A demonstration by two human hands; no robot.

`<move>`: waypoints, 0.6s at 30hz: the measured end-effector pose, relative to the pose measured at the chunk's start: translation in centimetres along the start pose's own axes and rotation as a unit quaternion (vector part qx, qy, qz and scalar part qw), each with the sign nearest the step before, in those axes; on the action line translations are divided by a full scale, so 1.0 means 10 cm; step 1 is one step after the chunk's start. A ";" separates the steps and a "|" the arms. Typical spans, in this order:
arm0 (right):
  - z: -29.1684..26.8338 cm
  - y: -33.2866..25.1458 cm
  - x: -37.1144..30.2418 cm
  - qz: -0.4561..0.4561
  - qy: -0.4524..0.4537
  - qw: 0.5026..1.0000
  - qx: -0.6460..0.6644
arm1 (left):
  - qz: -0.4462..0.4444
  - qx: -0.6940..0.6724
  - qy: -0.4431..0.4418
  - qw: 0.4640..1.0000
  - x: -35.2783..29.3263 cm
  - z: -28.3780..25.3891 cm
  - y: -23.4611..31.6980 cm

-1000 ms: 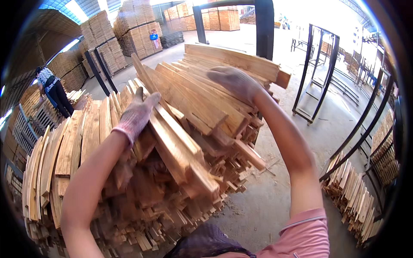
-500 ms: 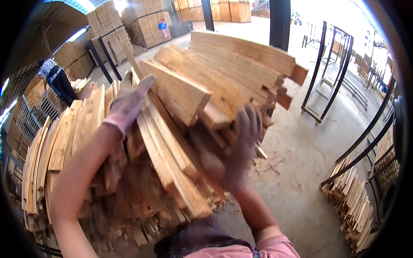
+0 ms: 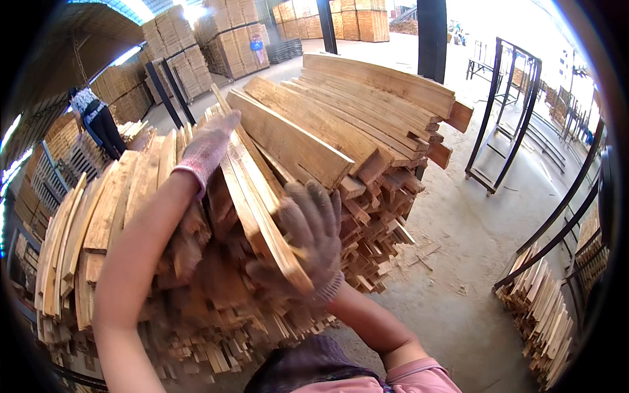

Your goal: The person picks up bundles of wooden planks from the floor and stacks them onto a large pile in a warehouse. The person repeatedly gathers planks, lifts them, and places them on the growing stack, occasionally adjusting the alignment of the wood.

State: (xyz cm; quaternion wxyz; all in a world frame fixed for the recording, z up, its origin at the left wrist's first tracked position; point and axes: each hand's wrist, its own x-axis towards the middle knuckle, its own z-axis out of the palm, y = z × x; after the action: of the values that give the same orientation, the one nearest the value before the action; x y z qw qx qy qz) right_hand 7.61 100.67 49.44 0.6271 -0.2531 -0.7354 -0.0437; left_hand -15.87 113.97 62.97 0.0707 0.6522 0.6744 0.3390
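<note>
Plank [image 3: 259,219] end now reached by right grip [image 3: 316,241], fingers spread; left grip [image 3: 208,149] hold unclear. Long axis upper-left to lower-right.

Right hand [image 3: 311,232] shifted from boards [image 3: 383,114] to strip end

Relative to one second earlier, the right hand no longer lies atop the boards at right; having passed their near ends in a blur, it is at the near end of a pale strip [image 3: 264,226], fingers spread. The right forearm [image 3: 377,321], formerly extended far up the right side, now crosses low and inward. The left hand [image 3: 208,147] shows no gap between its raised fingers. Where a close fan of boards lay, one broad board [image 3: 288,137] presents a long pale edge.
</note>
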 end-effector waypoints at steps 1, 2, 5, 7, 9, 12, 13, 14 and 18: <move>0.09 0.04 0.00 -0.004 0.020 0.999 -0.030 | -0.019 -0.018 0.000 1.000 -0.10 0.05 0.03; 0.14 0.05 0.03 -0.008 0.039 0.997 -0.061 | -0.037 -0.037 -0.001 0.999 -0.15 0.08 0.05; -0.19 -0.04 0.10 0.025 -0.063 0.998 -0.016 | -0.075 -0.052 -0.001 0.996 -0.24 -0.01 0.06; -0.31 -0.17 0.16 0.018 -0.060 0.998 0.031 | -0.074 -0.026 -0.014 0.997 -0.25 -0.20 0.08; -0.37 -0.28 0.22 -0.025 0.018 0.998 0.055 | -0.016 -0.066 0.049 0.996 -0.06 -0.20 -0.28; 0.19 -0.17 0.47 0.022 -0.002 0.998 -0.067 | -0.047 -0.385 -0.037 0.921 0.11 -0.14 -0.45; 0.36 0.04 0.44 0.021 -0.009 0.997 -0.078 | -0.101 -0.364 -0.002 0.926 0.02 0.13 -0.09; 0.47 0.10 0.46 0.037 -0.013 0.997 -0.072 | 0.101 -0.072 -0.066 0.990 0.07 0.05 -0.13; 0.87 0.00 0.57 -0.022 0.088 0.996 -0.001 | 0.402 0.440 -0.025 0.803 0.17 -0.60 -0.30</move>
State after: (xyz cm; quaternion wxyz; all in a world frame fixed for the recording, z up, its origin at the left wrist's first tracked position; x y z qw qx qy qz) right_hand -0.69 105.82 53.04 0.6877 -0.2326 -0.6830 -0.0808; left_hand -21.88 113.60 66.45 -0.3494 0.8340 0.4267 -0.0127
